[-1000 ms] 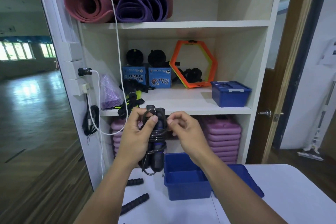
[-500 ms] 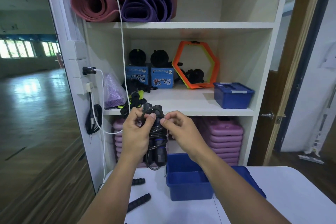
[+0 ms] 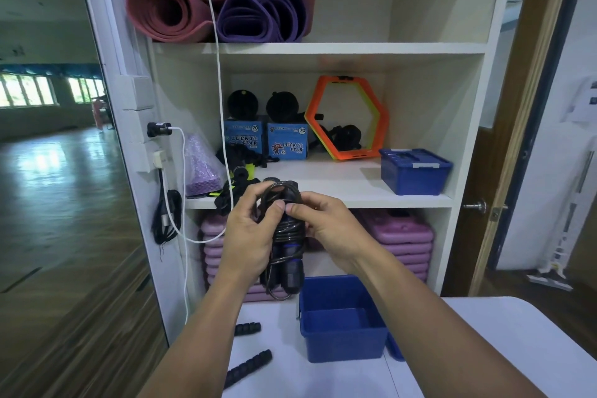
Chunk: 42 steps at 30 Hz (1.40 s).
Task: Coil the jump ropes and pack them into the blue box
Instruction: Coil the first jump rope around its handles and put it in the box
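I hold a black jump rope upright in front of the shelf, its cord wound around the two handles. My left hand grips the bundle from the left, thumb on the cord loop at its top. My right hand pinches the cord at the top right of the bundle. Below and slightly right, an open blue box stands on the white table; its inside looks bare. Two black ribbed handles of another rope lie on the table to the left of the box.
A blue lid lies behind my right forearm beside the box. The white shelf unit holds a closed blue box, an orange hexagon ring, small blue cartons and black gear. Rolled mats lie above, pink blocks below. A white cable hangs down.
Both hands stay on the rope bundle at the same height. My right fingers have moved in to the top of the coil, next to my left thumb.
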Each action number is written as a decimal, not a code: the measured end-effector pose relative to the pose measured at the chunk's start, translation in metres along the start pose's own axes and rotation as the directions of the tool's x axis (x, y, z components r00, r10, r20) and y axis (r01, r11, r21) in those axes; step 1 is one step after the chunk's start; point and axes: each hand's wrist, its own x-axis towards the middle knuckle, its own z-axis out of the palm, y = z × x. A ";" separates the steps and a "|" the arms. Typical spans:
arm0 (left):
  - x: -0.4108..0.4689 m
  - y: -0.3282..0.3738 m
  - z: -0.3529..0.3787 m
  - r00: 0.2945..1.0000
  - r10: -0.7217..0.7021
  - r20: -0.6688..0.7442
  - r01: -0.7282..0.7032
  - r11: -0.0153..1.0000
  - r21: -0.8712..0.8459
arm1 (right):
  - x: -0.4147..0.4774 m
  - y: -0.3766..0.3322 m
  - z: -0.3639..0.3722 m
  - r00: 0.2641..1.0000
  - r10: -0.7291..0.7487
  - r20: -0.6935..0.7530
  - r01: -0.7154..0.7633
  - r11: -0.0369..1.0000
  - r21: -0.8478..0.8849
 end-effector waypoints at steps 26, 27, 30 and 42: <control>0.010 -0.013 0.028 0.977 -0.167 -0.136 0.139 0.972 -0.190 | 0.003 0.007 -0.023 0.997 0.022 -0.078 -0.026 0.999 -0.047; 0.011 -0.012 0.028 0.969 -0.198 -0.148 0.165 0.964 -0.208 | 0.003 0.008 -0.022 0.994 0.011 -0.110 -0.016 0.999 -0.048; 0.014 -0.011 0.021 0.948 -0.274 -0.164 0.237 0.947 -0.217 | 0.001 0.013 -0.019 0.990 0.003 -0.144 -0.014 0.997 -0.075; 0.009 -0.026 -0.010 0.869 -0.494 0.011 0.484 0.847 -0.221 | -0.009 0.050 0.005 0.990 0.120 -0.077 -0.109 0.986 0.129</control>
